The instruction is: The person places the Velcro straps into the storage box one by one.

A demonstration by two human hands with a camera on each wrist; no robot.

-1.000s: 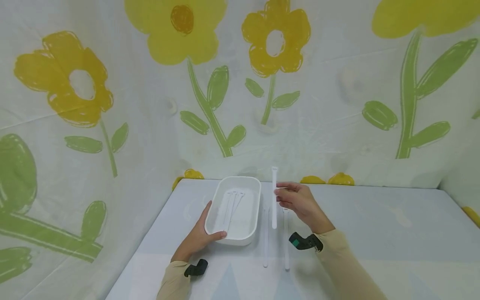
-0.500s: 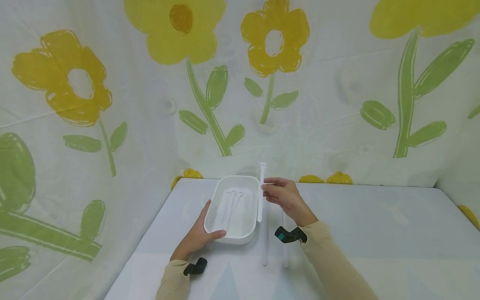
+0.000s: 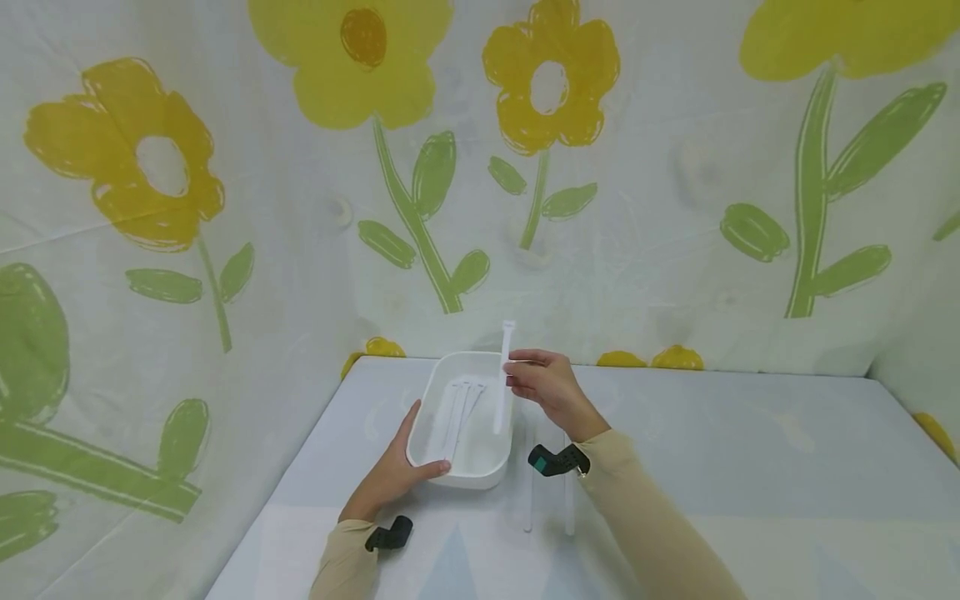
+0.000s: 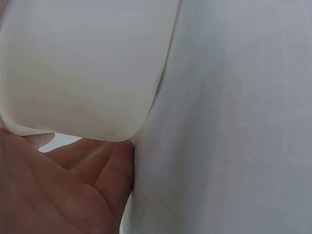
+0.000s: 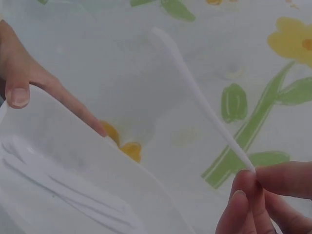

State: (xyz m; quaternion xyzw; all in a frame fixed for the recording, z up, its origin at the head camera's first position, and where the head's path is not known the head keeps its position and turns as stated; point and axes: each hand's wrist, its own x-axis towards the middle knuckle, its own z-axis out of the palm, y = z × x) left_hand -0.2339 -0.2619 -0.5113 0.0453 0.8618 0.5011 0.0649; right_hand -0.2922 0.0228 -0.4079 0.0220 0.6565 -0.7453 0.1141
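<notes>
Wide room here: the table point(image 3: 720, 442) stretches off to the right of the white tub point(image 3: 475, 480), whose back rim sits near the table's far edge. It's smooth, plastic-looking, round-cornered, and the left hand point(image 3: 393, 477) grips its near-left corner, thumb over the rim. Above the tub's right side, the right hand point(image 3: 553, 390) pinches a held strip point(image 3: 502, 392): slim, white, straight, broader at the top. Similar strips point(image 3: 463, 408) lie inside the tub, two more strips point(image 3: 528, 500) just right of it.
</notes>
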